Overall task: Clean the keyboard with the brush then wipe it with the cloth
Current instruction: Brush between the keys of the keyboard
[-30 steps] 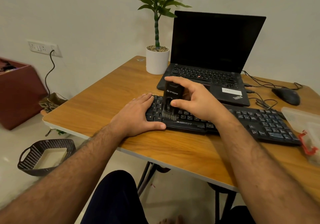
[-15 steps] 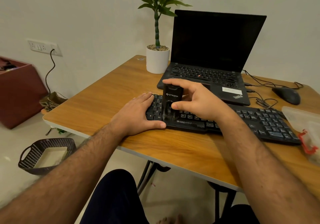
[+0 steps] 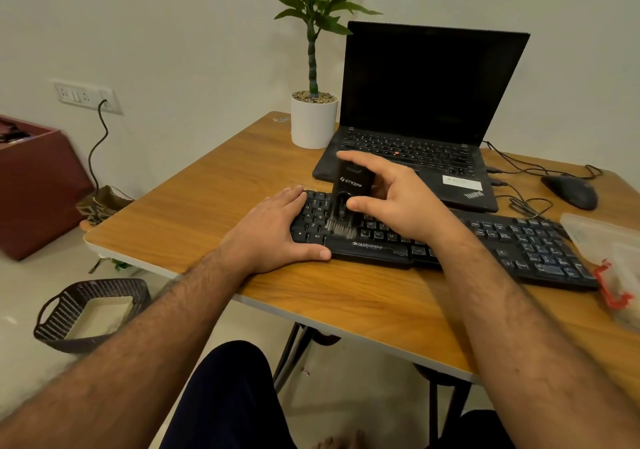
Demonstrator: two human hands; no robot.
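Note:
A black keyboard (image 3: 519, 244) lies across the wooden table (image 3: 207, 213). My right hand (image 3: 391, 195) grips a black brush (image 3: 348, 188) upright, with its pale bristles down on the keys near the keyboard's left end. My left hand (image 3: 277, 230) rests flat on the keyboard's left edge, fingers straight, thumb along the front rim. No cloth is identifiable; a clear plastic bag (image 3: 609, 258) with a red part lies at the right edge.
An open black laptop (image 3: 415, 109) stands behind the keyboard, a potted plant (image 3: 313, 119) to its left. A black mouse (image 3: 571, 192) and cables lie at back right. A dark woven basket (image 3: 86, 313) sits on the floor, left of my knees.
The brush has shifted slightly over the left keys, in a short stroke. My left hand stays in place on the keyboard's end.

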